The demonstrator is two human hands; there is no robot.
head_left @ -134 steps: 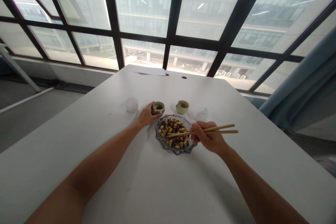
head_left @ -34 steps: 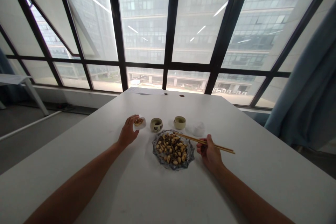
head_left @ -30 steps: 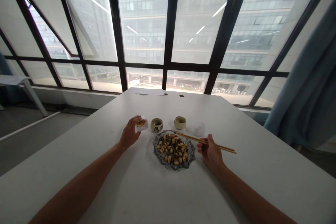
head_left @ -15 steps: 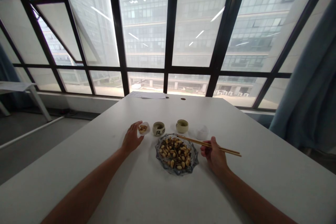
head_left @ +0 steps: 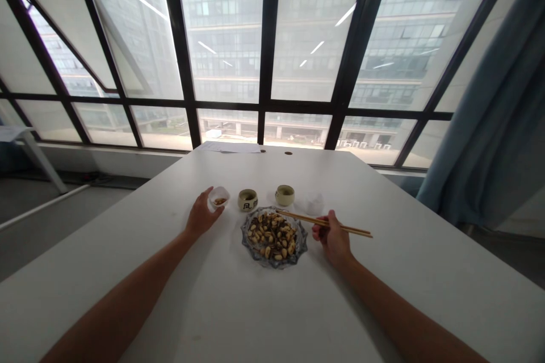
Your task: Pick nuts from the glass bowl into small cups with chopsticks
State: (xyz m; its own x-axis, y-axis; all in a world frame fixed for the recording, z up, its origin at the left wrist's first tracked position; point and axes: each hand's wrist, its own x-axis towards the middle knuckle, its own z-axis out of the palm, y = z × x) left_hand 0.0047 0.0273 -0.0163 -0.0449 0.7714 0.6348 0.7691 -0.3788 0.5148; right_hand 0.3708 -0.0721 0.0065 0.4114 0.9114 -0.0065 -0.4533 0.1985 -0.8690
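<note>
**Little clear tub in the left hand, chopsticks in the right**

So the small clear tub [head_left: 218, 195] is right there in the left hand [head_left: 201, 215], thumb on the near side and fingers around the far side, so that grip is closed on it. It's see-through with a whitish, frosty look, and there's a small patch of brown and tan bits low down inside. Too small to tell exactly what they are. I can't tell if its base is on the table [head_left: 191, 306] or just off it.

The right hand [head_left: 335, 240] has its fingers wrapped around a pair of wooden chopsticks [head_left: 303, 218]. They're slim and tan, lying close together, with the tips out to the left of that grip at the far rim of the glass plate [head_left: 246, 243]. The plate sits between the two hands, scalloped edge, piled with peanuts and darker bits [head_left: 272, 235].

Just right of the left-hand grip is a greenish cup with dark characters [head_left: 243, 207], then a plainer green cup [head_left: 284, 198], then a second clear tub [head_left: 315, 205] just beyond the chopsticks.

Compared with 4.5 s ago: back then the left hand was on the cup with the characters and the tub stood alone, while the chopstick tips were down over the peanuts. About a second ago the bits filled more of the tub's visible mouth; now they show lower inside.
</note>
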